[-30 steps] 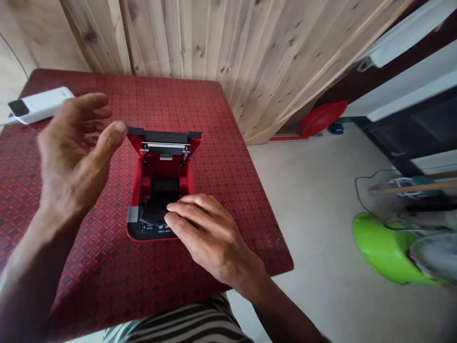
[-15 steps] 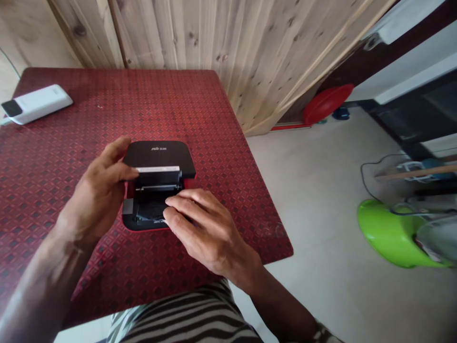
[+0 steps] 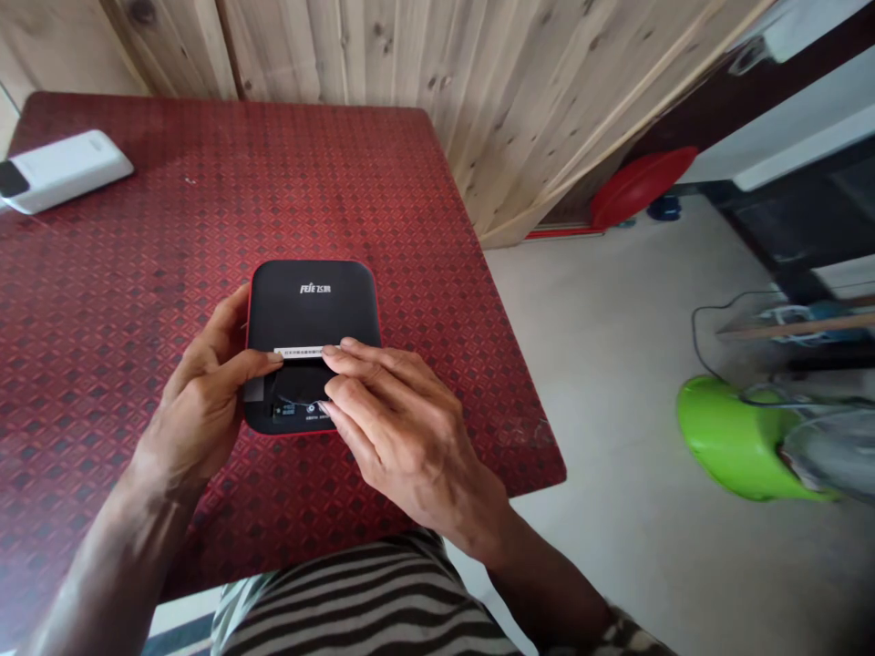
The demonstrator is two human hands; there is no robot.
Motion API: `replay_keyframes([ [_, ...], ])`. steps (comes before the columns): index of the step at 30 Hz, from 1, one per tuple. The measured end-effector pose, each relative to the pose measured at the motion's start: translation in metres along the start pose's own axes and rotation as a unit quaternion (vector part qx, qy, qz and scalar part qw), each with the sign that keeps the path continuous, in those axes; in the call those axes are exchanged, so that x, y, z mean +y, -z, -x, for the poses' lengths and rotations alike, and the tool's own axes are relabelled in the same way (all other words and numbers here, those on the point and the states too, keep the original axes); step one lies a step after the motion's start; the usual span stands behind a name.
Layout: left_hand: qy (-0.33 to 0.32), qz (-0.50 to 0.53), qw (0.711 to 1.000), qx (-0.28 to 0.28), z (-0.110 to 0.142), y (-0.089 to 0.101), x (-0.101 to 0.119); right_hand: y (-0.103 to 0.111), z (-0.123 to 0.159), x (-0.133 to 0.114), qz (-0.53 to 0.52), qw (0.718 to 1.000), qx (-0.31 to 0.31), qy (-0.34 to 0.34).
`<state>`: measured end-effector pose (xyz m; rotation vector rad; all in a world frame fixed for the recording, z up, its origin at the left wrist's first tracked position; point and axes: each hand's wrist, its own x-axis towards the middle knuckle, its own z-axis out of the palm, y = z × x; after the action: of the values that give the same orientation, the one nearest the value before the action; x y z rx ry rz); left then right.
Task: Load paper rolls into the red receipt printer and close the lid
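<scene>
A small black printer [image 3: 315,319] with a red rim and white lettering lies on the table, its lid down. A white label strip [image 3: 299,353] runs along the lid's front edge. My left hand [image 3: 198,392] is wrapped round the printer's left side, thumb on the end of that strip. Over the right front, my right hand [image 3: 403,419] has its fingers close together, fingertips on the strip and the front panel. A thin curved line, perhaps a film edge, shows on the dark front panel [image 3: 299,378] beside these fingertips. The right hand covers the printer's front right corner.
A white device with a black end [image 3: 72,170] lies at the far left of the red patterned table [image 3: 287,191]. Behind stands a wooden wall [image 3: 383,55]. On the floor to the right are a green plastic item [image 3: 725,446], a cable, and a red round object [image 3: 639,187].
The printer's lid has gone from partly raised, with a roller showing, to down. My right fingertips have moved up to its front edge. The left hand still holds the side.
</scene>
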<state>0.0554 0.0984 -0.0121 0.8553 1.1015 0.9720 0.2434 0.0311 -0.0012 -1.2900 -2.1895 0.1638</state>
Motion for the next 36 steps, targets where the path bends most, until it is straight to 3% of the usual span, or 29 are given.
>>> replay_keyframes([
  [6,-0.005,0.012,1.000,-0.018,0.006,0.006,0.002,-0.001,0.004,0.002,-0.048,0.999,0.014,-0.007],
  [9,-0.020,0.035,0.999,-0.028,0.014,0.013,0.003,-0.002,0.010,0.004,-0.079,0.993,0.087,-0.021],
  [13,-0.019,-0.013,1.000,0.000,0.021,0.020,-0.002,-0.002,0.017,0.007,-0.093,0.978,0.178,-0.052],
  [22,-0.018,-0.014,1.000,0.021,0.025,0.008,-0.006,-0.001,0.021,0.022,-0.074,0.967,0.225,-0.098],
  [29,-0.034,0.006,0.999,0.017,0.023,0.005,-0.012,-0.002,0.017,0.026,-0.073,0.960,0.255,-0.094],
  [32,-0.039,-0.020,0.999,0.023,0.022,0.009,-0.011,0.001,0.011,0.030,-0.079,0.963,0.248,-0.069],
  [36,-0.032,-0.044,0.998,0.028,0.014,0.021,-0.009,0.005,-0.013,0.034,-0.070,0.989,0.127,-0.017],
])
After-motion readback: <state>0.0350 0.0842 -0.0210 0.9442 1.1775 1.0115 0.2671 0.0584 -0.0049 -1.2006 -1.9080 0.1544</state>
